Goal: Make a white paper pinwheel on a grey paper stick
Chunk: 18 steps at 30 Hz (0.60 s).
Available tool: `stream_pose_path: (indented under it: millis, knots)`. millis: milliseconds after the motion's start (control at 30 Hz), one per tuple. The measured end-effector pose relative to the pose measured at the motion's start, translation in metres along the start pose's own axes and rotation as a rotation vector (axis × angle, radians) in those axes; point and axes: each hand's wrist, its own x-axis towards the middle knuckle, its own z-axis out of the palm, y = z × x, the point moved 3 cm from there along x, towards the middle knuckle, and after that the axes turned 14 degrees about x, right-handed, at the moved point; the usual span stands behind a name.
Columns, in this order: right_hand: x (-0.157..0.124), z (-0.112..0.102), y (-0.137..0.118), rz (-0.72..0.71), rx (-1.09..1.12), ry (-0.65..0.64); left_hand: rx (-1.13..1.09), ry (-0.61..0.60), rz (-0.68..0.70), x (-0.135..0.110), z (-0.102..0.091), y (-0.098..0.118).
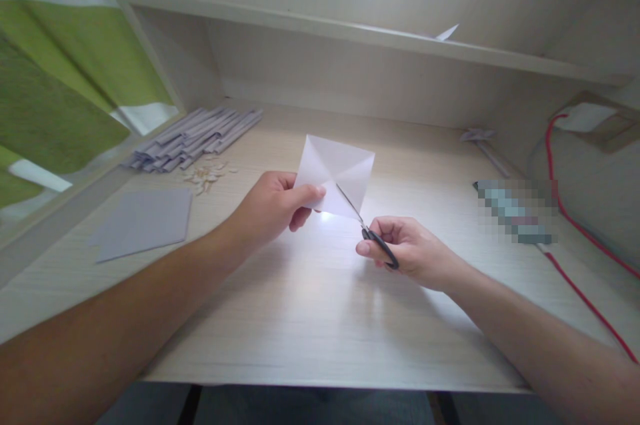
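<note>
My left hand [285, 202] pinches a square white sheet of paper [343, 162] by its left side, thumb on top. Diagonal creases cross at the middle of the sheet. My right hand [407, 248] grips the black handles of a pair of scissors [373, 238], with the thumb on the near side. The scissor blade lies along the crease from the sheet's lower right corner toward its centre. Whether the blades are fully closed is hard to make out. Both hands are above the desk.
Left on the desk [300, 332] lie a pile of rolled paper sticks [200, 135], small pale pieces [205, 175] and a stack of square paper [145, 222]. At right are a paper pinwheel [480, 136] on a stick, a blurred-out object [515, 212] and a red cable [580, 288]. A shelf [350, 32] runs behind.
</note>
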Motion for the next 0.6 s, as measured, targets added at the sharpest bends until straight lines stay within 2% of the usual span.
stream_pose_path:
  millis: [600]
  knots:
    - [-0.0005, 0.0015, -0.0019, 0.008, -0.007, 0.012, 0.022, 0.000, -0.017, -0.0012, 0.0001, 0.0036]
